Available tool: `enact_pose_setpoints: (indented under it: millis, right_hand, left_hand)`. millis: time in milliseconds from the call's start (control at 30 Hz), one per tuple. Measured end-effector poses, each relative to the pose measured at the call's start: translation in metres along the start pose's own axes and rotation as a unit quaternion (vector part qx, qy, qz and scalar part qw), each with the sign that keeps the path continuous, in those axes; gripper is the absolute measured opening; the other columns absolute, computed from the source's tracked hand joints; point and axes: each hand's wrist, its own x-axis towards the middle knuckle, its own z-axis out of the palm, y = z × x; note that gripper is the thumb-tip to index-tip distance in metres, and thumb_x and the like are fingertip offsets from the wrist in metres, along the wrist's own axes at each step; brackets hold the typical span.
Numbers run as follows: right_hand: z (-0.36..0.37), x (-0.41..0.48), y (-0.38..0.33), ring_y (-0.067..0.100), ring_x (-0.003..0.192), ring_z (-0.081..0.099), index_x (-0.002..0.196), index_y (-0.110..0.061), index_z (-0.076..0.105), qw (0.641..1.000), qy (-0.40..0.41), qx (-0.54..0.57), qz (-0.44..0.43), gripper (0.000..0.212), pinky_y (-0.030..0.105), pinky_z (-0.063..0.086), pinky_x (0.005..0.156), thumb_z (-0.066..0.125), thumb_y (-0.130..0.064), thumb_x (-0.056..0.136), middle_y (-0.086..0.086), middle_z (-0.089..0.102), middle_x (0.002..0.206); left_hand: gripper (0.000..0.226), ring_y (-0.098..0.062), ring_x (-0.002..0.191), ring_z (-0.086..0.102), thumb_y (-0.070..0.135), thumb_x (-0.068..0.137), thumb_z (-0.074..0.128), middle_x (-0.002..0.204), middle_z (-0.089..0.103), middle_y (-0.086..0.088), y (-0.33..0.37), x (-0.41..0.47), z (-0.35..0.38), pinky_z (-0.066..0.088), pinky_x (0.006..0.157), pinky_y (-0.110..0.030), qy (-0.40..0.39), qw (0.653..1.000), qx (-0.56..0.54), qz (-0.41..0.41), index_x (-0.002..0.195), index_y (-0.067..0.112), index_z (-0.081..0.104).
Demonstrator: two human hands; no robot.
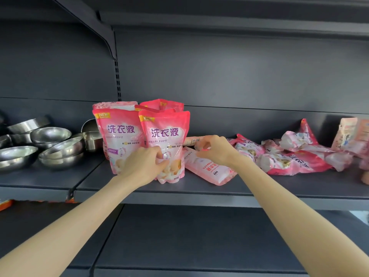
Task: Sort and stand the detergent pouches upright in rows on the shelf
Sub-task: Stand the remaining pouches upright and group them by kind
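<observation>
Several pink detergent pouches stand upright in two short rows at the left of the dark shelf (199, 193). My left hand (142, 166) grips the lower front of the front right standing pouch (165, 134); another upright pouch (119, 132) stands just left of it. A pouch (211, 172) lies flat just right of the standing ones. My right hand (214, 150) hovers over its far end, fingers curled and pinching pink pouch material there. Farther right, a heap of pouches (289, 156) lies on its side.
Stacked steel bowls (50, 144) fill the neighbouring shelf section on the left. A pale carton-like pack (351, 136) leans at the far right. A shelf bracket (111, 47) hangs above the standing pouches. A lower shelf (179, 236) runs beneath my arms.
</observation>
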Motion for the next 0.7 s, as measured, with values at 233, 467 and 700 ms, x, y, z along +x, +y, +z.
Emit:
enact_pose_setpoints:
  millis: [233,467,700]
  right_hand:
    - [-0.011,-0.015,0.079,0.023,0.111,0.056,0.121,-0.008,0.059,0.996,-0.015,-0.023,0.089,0.040,0.025,0.044,0.087,0.064,-0.030,0.088,0.006,0.061,0.123]
    - [-0.003,-0.013,0.124,0.032,0.084,0.060,0.081,-0.001,0.061,0.993,-0.067,-0.012,0.099,0.036,0.033,0.046,0.067,0.063,-0.036,0.086,0.011,0.060,0.079]
    - [0.009,-0.016,0.145,0.028,0.104,0.053,0.114,-0.004,0.052,0.990,-0.098,-0.047,0.093,0.064,0.034,0.047,0.080,0.064,-0.057,0.080,0.010,0.055,0.109]
  left_hand:
    - [0.031,-0.013,0.092,0.060,0.047,0.090,0.054,0.102,0.065,0.006,0.069,-0.003,0.054,0.050,0.084,-0.039,-0.019,0.997,-0.058,0.043,0.108,0.022,0.060]
    - [0.053,-0.018,0.128,0.044,0.043,0.094,0.050,0.141,0.047,-0.001,0.105,0.003,0.109,0.039,0.100,-0.031,-0.047,0.998,-0.044,0.015,0.138,0.014,0.042]
    - [0.052,-0.015,0.129,0.045,0.045,0.090,0.054,0.140,0.050,0.004,0.118,0.002,0.123,0.036,0.104,-0.032,-0.038,0.998,-0.038,-0.022,0.135,0.018,0.051]
